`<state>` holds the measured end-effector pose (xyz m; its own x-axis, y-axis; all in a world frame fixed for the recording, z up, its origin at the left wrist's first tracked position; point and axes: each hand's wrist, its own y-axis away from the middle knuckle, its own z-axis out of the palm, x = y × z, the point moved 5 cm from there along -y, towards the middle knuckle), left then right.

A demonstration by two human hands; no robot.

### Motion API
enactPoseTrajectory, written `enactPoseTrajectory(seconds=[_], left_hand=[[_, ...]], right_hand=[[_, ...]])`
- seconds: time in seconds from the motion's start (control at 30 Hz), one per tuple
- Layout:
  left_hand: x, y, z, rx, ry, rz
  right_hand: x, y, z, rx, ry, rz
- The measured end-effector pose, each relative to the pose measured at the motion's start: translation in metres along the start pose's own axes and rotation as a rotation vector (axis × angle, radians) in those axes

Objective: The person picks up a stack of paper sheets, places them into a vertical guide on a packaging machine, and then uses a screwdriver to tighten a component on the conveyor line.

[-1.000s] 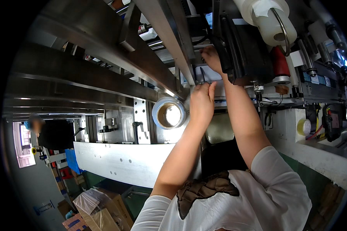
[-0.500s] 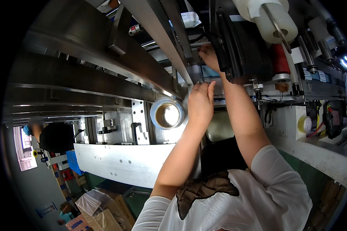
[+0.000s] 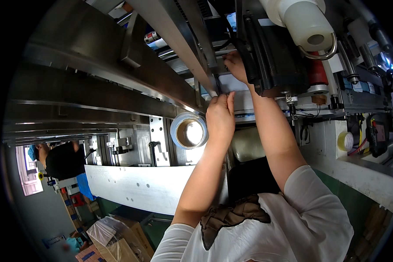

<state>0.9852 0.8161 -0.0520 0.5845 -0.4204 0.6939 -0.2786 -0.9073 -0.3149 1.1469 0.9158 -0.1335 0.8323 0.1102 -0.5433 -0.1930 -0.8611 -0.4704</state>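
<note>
My left hand (image 3: 220, 115) is at the lower end of a slanting metal bar (image 3: 183, 48), its fingers curled and its thumb pointing up. Whatever those fingers press on is hidden. Farther in, my right hand (image 3: 236, 67) reaches past a black machine housing (image 3: 277, 61), which covers part of it. Its fingers bend down beside the machine, and what they hold, if anything, cannot be made out. A pale flat surface (image 3: 232, 84) shows between the two hands. Just left of my left wrist stands a clear roll with a brown core (image 3: 189, 131), seen from above.
Steel beams (image 3: 96, 96) cross the left side. A white roller with a metal loop (image 3: 310, 26) hangs above the housing. On the right bench lie a yellow tape roll (image 3: 345, 141) and a black handheld device (image 3: 377, 135). Another person (image 3: 65, 159) works at far left.
My left hand has shifted slightly left. The surface between the hands looks paler than before. The metal loop on the white roller has swung round. My right hand has hardly moved.
</note>
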Motion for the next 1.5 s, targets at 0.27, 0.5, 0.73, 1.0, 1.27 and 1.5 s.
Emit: enactPoseTrajectory(seconds=[0.27, 0.5, 0.73, 1.0, 1.27, 1.5], left_hand=[[-0.001, -0.004, 0.0, 0.003, -0.038, -0.022], [0.005, -0.001, 0.01, 0.034, -0.127, 0.039], [0.002, 0.0, 0.015, 0.03, -0.174, 0.103], [0.042, 0.051, -0.02, -0.133, -0.04, 0.071], [0.028, 0.076, -0.013, -0.152, 0.118, 0.073], [0.023, 0.076, -0.015, -0.186, 0.174, 0.066]], right_hand=[[-0.007, 0.001, -0.007, -0.006, 0.041, -0.02], [0.009, 0.003, 0.012, 0.02, 0.11, -0.149], [0.014, -0.006, 0.017, -0.035, 0.178, -0.132], [-0.007, -0.005, -0.007, -0.034, -0.055, 0.169], [0.018, -0.009, 0.005, 0.005, 0.138, -0.076], [0.003, -0.009, 0.002, -0.101, 0.033, -0.014]])
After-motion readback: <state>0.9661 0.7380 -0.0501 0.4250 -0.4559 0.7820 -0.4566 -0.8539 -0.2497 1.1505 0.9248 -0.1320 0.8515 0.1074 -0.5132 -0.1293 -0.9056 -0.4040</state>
